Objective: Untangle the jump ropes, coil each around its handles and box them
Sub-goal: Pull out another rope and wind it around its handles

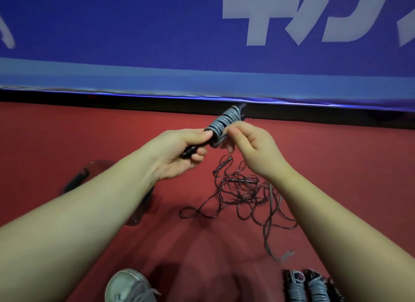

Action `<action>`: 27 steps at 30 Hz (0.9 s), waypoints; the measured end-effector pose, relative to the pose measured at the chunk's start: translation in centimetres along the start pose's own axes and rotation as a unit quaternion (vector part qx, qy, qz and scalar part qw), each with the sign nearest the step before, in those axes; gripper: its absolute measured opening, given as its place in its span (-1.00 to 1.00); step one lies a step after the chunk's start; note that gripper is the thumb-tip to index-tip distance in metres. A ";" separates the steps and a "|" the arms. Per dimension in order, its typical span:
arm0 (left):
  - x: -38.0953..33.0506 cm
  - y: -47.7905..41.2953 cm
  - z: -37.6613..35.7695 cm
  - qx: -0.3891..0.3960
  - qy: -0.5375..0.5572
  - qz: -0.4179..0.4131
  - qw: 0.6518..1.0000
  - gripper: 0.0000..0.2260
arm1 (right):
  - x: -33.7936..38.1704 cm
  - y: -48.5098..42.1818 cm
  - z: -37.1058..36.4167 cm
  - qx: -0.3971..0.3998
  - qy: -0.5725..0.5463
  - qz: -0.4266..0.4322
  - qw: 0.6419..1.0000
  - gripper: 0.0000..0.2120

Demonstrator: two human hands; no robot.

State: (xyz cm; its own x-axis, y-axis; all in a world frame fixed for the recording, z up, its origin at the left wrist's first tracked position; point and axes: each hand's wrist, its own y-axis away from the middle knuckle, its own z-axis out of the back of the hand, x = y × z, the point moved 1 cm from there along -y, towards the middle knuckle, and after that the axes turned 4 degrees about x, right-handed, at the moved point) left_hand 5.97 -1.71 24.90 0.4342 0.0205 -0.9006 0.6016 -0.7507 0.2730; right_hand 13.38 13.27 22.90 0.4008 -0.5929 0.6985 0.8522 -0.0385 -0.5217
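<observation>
Two hands are meeting on one grey jump rope point(224, 124), held up above the red floor point(67, 133). The left hand point(175, 162) is gripping the paired black handles point(189, 151) at their near end, with the thumb pressing on top. The right hand point(249, 144) is pinching the cord at the nearest turn of the coil, fingers curled round it.

The cord looks light and springy, so the turns are likely to loosen if the tension drops. A firm hold on the handles, with a thumb on the last wrap, should be keeping it tidy.

Below the right wrist a dark rope tangle point(242, 194) is lying on the floor. Its thin cord looks slick and is best lifted by its handle ends. A loose grey strand point(277, 241) is trailing beside it.

Finished grey coils point(314, 286) are sitting at the near right. What looks like a clear box point(89, 169) is showing at the left, partly hidden behind the forearm.
</observation>
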 end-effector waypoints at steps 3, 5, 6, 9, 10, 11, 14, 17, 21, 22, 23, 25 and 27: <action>-0.1 0.3 -0.2 0.037 0.024 0.072 0.996 -0.76 | 0.3 -0.2 0.6 0.003 0.029 0.025 0.999 -0.77; -0.3 0.5 -0.4 0.051 0.029 0.096 0.994 -0.77 | 0.5 -0.2 1.0 0.006 0.042 0.036 0.998 -0.78; -0.4 0.5 -0.4 0.045 0.017 0.093 0.994 -0.78 | 0.6 -0.3 1.2 0.004 0.061 0.037 0.997 -0.77; -0.8 0.3 -0.4 -0.002 -0.041 0.043 0.998 -0.82 | 0.7 -0.6 1.1 0.002 0.162 0.006 0.987 -0.77; -0.9 0.2 -0.3 -0.023 -0.053 0.017 0.998 -0.86 | 0.5 -0.6 0.9 0.005 0.167 -0.025 0.986 -0.76; -1.1 0.1 -0.1 -0.045 -0.059 -0.011 0.997 -0.90 | 0.3 -0.4 0.6 0.014 0.149 -0.067 0.987 -0.73; -1.4 0.0 0.1 -0.081 -0.092 -0.075 0.990 -0.92 | -0.3 0.5 -1.2 0.084 -0.059 -0.229 0.968 -0.63; -1.0 0.0 0.1 -0.101 -0.174 -0.115 0.973 -0.94 | -0.5 0.7 -2.5 0.139 -0.226 -0.319 0.910 -0.60; -0.8 0.1 0.5 -0.129 -0.261 -0.136 0.947 -0.93 | -0.7 0.3 -3.3 0.074 -0.031 -0.230 0.970 -0.80; -0.9 0.1 0.5 -0.130 -0.258 -0.137 0.948 -0.93 | -0.8 0.4 -3.6 0.048 0.017 -0.193 0.980 -0.85; -1.0 0.1 0.5 -0.129 -0.251 -0.139 0.949 -0.93 | -0.8 0.3 -3.8 0.024 0.068 -0.169 0.983 -0.88; -1.1 0.0 0.3 -0.122 -0.221 -0.141 0.957 -0.94 | -0.8 -0.1 -3.9 -0.002 0.105 -0.176 0.979 -0.82; -1.2 0.0 0.2 -0.110 -0.173 -0.137 0.969 -0.94 | -1.2 -1.0 -3.5 0.017 -0.123 -0.271 0.954 -0.73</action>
State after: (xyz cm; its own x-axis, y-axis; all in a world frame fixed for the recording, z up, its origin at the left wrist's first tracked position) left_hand 5.30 -1.86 25.92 0.0100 -0.0519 -0.9986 0.8070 -0.5893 0.0387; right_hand 10.90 11.19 20.85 -0.0390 -0.2855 0.9576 0.9655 -0.2576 -0.0375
